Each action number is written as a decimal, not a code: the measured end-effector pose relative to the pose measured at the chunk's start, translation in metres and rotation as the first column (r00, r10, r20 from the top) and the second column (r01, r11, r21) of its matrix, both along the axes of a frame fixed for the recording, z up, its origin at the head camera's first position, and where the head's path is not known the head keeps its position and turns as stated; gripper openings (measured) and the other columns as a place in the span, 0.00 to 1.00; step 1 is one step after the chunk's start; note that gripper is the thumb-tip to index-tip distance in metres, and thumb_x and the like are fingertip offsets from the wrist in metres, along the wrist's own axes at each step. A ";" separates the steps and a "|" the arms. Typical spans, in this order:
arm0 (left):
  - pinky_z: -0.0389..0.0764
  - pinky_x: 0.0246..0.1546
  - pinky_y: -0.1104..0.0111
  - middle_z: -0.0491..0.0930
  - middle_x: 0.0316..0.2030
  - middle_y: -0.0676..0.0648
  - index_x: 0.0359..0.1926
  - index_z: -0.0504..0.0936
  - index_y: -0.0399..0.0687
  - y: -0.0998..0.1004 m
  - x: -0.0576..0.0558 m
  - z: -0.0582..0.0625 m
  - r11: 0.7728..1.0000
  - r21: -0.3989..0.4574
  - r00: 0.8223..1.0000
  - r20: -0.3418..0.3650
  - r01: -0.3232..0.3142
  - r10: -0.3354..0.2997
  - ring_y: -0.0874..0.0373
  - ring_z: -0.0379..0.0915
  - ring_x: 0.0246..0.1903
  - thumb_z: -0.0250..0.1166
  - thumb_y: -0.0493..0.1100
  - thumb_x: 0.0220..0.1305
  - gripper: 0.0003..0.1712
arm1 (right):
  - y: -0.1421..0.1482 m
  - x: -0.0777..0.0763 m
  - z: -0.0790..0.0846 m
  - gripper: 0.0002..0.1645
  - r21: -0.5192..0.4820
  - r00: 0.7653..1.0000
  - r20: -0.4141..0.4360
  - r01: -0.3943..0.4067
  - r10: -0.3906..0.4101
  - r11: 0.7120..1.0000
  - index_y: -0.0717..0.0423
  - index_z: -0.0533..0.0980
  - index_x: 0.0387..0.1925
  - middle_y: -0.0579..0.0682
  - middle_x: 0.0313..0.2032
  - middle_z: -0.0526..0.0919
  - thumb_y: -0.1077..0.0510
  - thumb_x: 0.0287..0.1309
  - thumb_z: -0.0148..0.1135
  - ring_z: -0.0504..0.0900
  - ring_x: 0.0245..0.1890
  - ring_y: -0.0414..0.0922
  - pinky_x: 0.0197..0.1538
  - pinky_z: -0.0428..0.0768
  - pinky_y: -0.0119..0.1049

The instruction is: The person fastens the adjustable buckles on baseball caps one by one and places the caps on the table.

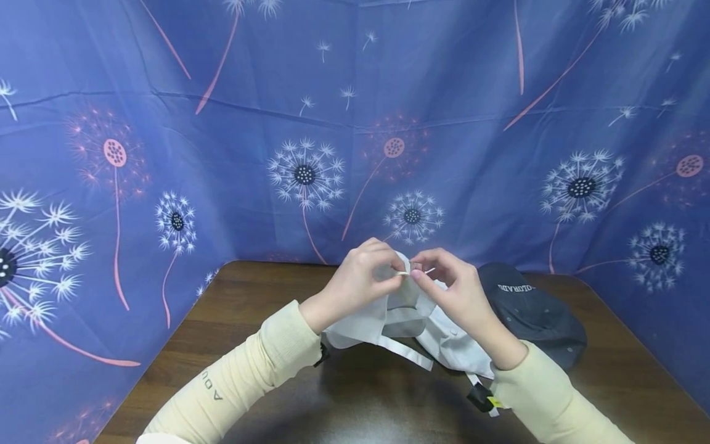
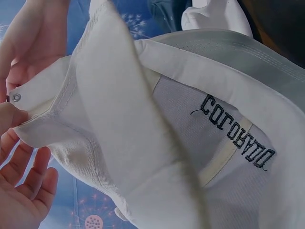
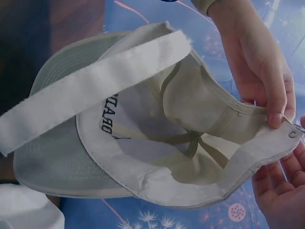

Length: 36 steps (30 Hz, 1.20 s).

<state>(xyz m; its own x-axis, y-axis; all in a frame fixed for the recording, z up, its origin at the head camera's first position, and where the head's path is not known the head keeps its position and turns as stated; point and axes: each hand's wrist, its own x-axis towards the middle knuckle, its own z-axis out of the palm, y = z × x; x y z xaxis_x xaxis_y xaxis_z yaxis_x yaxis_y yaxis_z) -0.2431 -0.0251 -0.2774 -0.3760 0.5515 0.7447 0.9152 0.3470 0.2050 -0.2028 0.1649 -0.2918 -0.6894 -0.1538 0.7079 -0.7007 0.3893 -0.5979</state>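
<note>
A white cap (image 1: pixel 360 322) is held up at its back edge by both hands, its inside facing the wrist cameras. Mirrored dark lettering (image 2: pixel 236 131) shows inside the crown, and the brim (image 3: pixel 52 162) has a grey underside. My left hand (image 1: pixel 360 271) pinches one side of the back opening. With thumb and fingers, my right hand (image 1: pixel 457 290) pinches the other side, beside a small metal eyelet (image 3: pixel 293 134). The fingertips of both hands nearly meet. A loose white band (image 3: pixel 95 88) hangs across the cap's opening.
A dark cap (image 1: pixel 527 317) with white lettering lies on the brown table (image 1: pixel 222 345) at the right. Another white cap (image 1: pixel 452 339) lies beside it, under my right forearm. A blue cloth (image 1: pixel 233 185) with dandelion prints hangs behind the table and along its sides.
</note>
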 end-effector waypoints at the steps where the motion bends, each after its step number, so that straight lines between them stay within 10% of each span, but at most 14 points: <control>1: 0.72 0.40 0.74 0.80 0.28 0.54 0.29 0.83 0.46 0.000 0.000 0.000 1.000 -0.002 1.000 -0.003 0.001 -0.001 0.62 0.70 0.34 0.65 0.36 0.52 0.02 | 0.001 0.000 0.000 0.10 -0.002 0.999 0.036 0.001 -0.001 1.000 0.58 0.79 0.39 0.49 0.32 0.81 0.68 0.53 0.64 0.78 0.32 0.35 0.36 0.77 0.26; 14: 0.73 0.41 0.74 0.80 0.29 0.54 0.29 0.83 0.47 -0.003 0.000 -0.002 1.000 -0.003 1.000 0.009 -0.003 0.003 0.62 0.71 0.36 0.66 0.35 0.52 0.03 | 0.014 -0.006 -0.003 0.11 -0.053 0.954 0.246 -0.166 0.174 0.985 0.60 0.79 0.45 0.43 0.42 0.83 0.62 0.63 0.56 0.79 0.42 0.37 0.44 0.77 0.28; 27: 0.72 0.41 0.73 0.81 0.29 0.55 0.30 0.83 0.48 -0.004 0.000 -0.003 1.000 0.001 1.000 0.019 -0.011 0.011 0.63 0.70 0.36 0.66 0.35 0.51 0.04 | 0.022 -0.012 -0.010 0.14 -0.059 0.888 0.228 -0.396 0.398 0.916 0.65 0.77 0.47 0.47 0.44 0.81 0.70 0.59 0.56 0.79 0.45 0.40 0.44 0.79 0.31; 36: 0.73 0.41 0.73 0.82 0.28 0.55 0.28 0.84 0.48 -0.003 0.001 -0.005 0.999 0.006 0.999 0.026 -0.047 0.047 0.62 0.71 0.36 0.65 0.36 0.52 0.03 | 0.018 -0.016 -0.020 0.13 -0.066 0.920 0.143 -0.360 0.366 0.931 0.68 0.79 0.41 0.47 0.41 0.81 0.73 0.51 0.63 0.80 0.44 0.40 0.46 0.81 0.35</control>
<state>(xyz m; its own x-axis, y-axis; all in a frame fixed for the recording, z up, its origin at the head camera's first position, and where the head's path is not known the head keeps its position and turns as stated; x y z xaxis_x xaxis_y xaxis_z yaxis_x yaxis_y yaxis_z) -0.2425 -0.0285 -0.2826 -0.4203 0.5280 0.7379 0.8923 0.3882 0.2305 -0.2191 0.1828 -0.3116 -0.6898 -0.3887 0.6108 -0.6906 0.1000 -0.7163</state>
